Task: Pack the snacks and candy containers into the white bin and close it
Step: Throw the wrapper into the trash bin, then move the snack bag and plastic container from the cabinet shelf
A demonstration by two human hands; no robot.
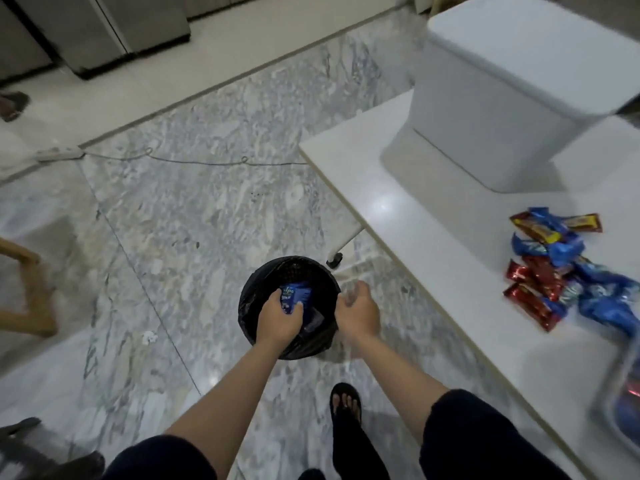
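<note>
My left hand reaches into a black-lined waste basket on the floor and grips a blue snack wrapper. My right hand hovers at the basket's right rim, fingers curled around something clear and crumpled that I cannot identify. The white bin, lid shut, stands at the far end of the white table. A pile of blue and red snack packets lies on the table to the right, untouched by either hand.
A clear container with blue contents sits at the table's right edge. A cable and a power strip cross the marble floor. A wooden chair leg stands at left. My sandalled foot is below the basket.
</note>
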